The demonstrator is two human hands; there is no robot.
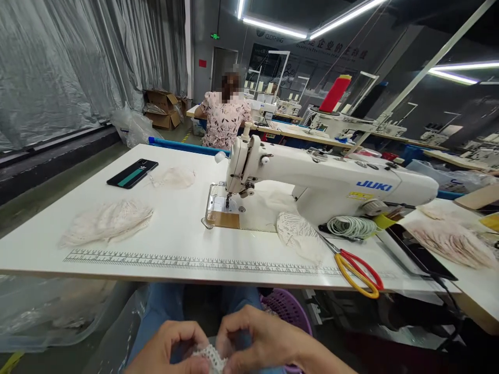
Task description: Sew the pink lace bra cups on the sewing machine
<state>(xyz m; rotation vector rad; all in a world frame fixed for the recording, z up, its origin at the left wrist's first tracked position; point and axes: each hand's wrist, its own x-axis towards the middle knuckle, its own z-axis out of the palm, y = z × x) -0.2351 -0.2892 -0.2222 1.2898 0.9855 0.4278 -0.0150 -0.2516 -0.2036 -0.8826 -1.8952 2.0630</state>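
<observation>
Low over my lap, in front of the table edge, both hands pinch a small piece of white lace (211, 358). My left hand (175, 348) grips its left side, and my right hand (257, 337) its right side; much of the lace is hidden by fingers. Above them on the table stands a white sewing machine (312, 176) with its needle over the metal plate. A cream lace piece (296, 234) lies right of the plate. Further left rests a pile of cream lace pieces (109, 221), with a thin sheer piece (177, 177) behind it.
Scissors (358, 272) with red and yellow handles overhang the front edge. A phone (132, 173) lies at the back left. Rolled cord (351, 227) and a black tray (417, 254) are at the right. A purple basket (286, 306) stands below. A person (226, 117) sits ahead.
</observation>
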